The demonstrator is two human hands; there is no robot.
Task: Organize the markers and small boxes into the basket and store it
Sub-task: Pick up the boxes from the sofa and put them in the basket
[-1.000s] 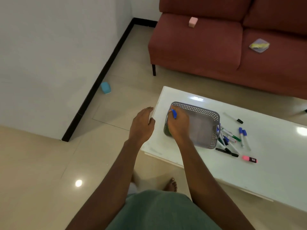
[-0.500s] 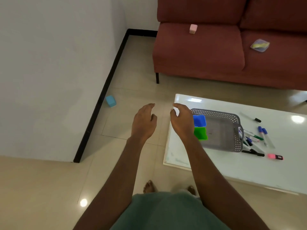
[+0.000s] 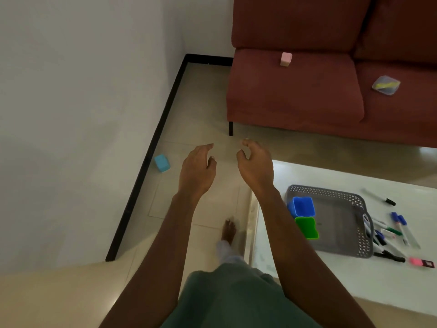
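Observation:
A grey perforated basket (image 3: 340, 235) sits on the white table (image 3: 331, 280), holding a blue box (image 3: 303, 206) and a green box (image 3: 306, 227) at its left end. Several markers (image 3: 392, 233) lie scattered to its right, with a pink one (image 3: 419, 262) near the front. A light blue box (image 3: 162, 163) lies on the floor by the wall. A pink box (image 3: 286, 59) rests on the red sofa. My left hand (image 3: 197, 170) and my right hand (image 3: 255, 165) hover over the floor, left of the table, fingers curled apart and holding nothing.
The red sofa (image 3: 295, 95) stands behind the table, with a clear packet (image 3: 386, 85) on its right cushion. A white wall with black skirting (image 3: 151, 147) runs along the left. My bare foot (image 3: 228, 230) is on the tiled floor beside the table's edge.
My right hand left the basket, where the blue box now sits beside the green one. Both hands moved off the table to over the floor, and the view shifted left.

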